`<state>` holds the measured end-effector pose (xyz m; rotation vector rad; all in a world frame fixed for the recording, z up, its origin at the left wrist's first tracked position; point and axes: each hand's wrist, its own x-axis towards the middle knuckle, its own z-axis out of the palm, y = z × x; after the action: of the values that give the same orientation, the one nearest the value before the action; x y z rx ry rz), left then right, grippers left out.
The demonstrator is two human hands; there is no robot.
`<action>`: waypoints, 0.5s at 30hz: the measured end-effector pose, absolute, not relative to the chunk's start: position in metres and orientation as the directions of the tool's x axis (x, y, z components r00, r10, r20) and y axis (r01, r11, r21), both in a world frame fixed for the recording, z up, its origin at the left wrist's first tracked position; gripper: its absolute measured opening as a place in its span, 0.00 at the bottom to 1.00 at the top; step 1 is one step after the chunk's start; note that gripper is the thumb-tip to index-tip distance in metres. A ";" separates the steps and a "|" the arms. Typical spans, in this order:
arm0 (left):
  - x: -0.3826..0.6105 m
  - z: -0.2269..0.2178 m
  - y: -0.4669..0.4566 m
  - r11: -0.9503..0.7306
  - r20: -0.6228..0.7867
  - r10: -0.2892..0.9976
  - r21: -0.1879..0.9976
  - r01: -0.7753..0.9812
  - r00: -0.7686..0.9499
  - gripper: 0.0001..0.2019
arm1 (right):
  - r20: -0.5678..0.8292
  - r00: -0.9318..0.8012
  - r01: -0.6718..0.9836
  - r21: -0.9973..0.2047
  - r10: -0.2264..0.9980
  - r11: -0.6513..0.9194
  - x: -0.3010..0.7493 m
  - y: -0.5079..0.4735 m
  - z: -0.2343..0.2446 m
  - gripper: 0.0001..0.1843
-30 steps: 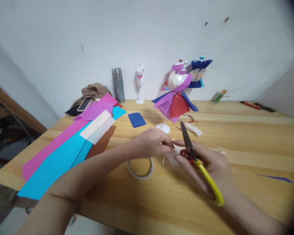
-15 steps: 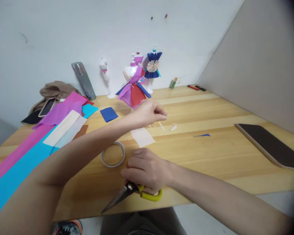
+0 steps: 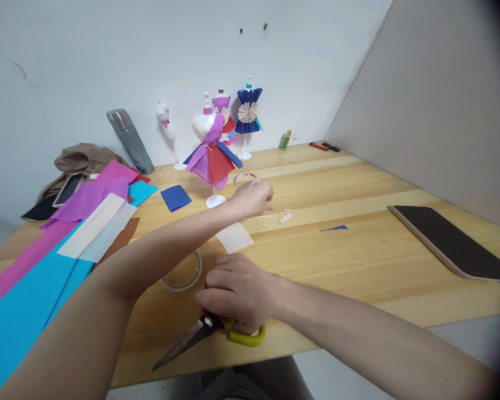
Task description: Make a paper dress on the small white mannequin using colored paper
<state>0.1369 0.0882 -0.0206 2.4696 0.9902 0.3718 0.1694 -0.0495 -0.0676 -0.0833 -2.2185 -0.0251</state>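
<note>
Here, our right hand [image 3: 244, 294] grips a pair of yellow-handled scissors [image 3: 209, 321], the fingers [image 3: 217, 300] wrapped around the handles. The blades slant from those fingers toward us and to the left, near the close edge of the surface [image 3: 358, 261]. Our left hand [image 3: 252, 199] is stretched out ahead of the right one, its fingers curled downward; we cannot tell whether they pinch anything. Between the two sets of fingers lies a piece of white paper [image 3: 235, 238], just beside our left forearm. A tape roll [image 3: 182, 289] sits just left of the right fingers, partly hidden by that same forearm. Beyond the left fingers and to their left stands a small dress form [image 3: 210, 147] draped in purple, red and blue, its round white base near our wrist. Small white scraps [image 3: 285, 217] lie near the left fingers, on their right, and a thin blue scrap [image 3: 335, 228] lies farther out that way. Well to the left of those fingers, we see a blue sheet [image 3: 175, 198].
</note>
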 end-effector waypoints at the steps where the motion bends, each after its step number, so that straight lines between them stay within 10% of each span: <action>1: 0.137 -0.021 0.087 -0.647 0.102 0.705 0.499 0.577 0.702 0.16 | 0.797 -0.601 0.065 -0.019 0.055 0.998 0.170 -0.049 -0.068 0.06; 8: 0.096 -0.014 0.062 -0.685 0.074 0.653 0.482 0.546 0.754 0.13 | 0.753 -0.648 0.071 -0.085 0.111 0.994 0.175 -0.051 -0.070 0.08; 15: 0.005 -0.006 0.041 -0.487 0.082 0.847 0.513 0.707 0.525 0.16 | 0.214 -0.683 0.551 -0.476 0.698 0.685 0.172 -0.057 -0.045 0.24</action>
<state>0.0054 0.0415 -0.0063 2.3487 1.2731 0.4556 0.1725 -0.0571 -0.0451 -0.9768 -2.5176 0.5334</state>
